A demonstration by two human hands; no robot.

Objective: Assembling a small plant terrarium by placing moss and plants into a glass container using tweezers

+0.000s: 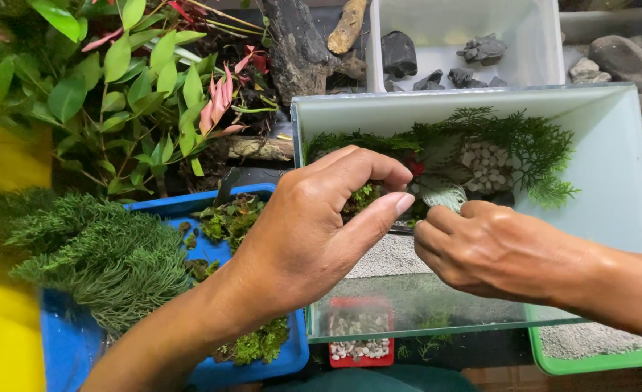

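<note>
The left hand (314, 225) reaches in from 7 o'clock, fingers curled narrow over the front of the glass tank (611, 189), thumb and forefinger pinched close over a small clump of green moss (364, 197); whether it actually grips the moss I cannot tell. The right hand (480, 250) comes from 4 o'clock, fingers folded tight, apparently around a thin dark tool (401, 229) whose tip shows between the 2 hands; the hold itself is hidden. Just beyond the fingertips, at 12 o'clock, lie a pale veined leaf (441, 194), a patch of white pebbles (486, 165) and feathery green fern fronds (531, 145), with grey gravel (390, 258) on the tank floor. At 9 o'clock a blue tray (67, 348) holds conifer-like sprigs (96, 254) and moss pieces; leafy plants (132, 87) stand at 10 o'clock. At 12 o'clock a white tub (538, 43) contains dark stones (398, 52). At 6 o'clock sits a red dish of pebbles (361, 352); a green tray (589, 359) lies at 5 o'clock.
</note>
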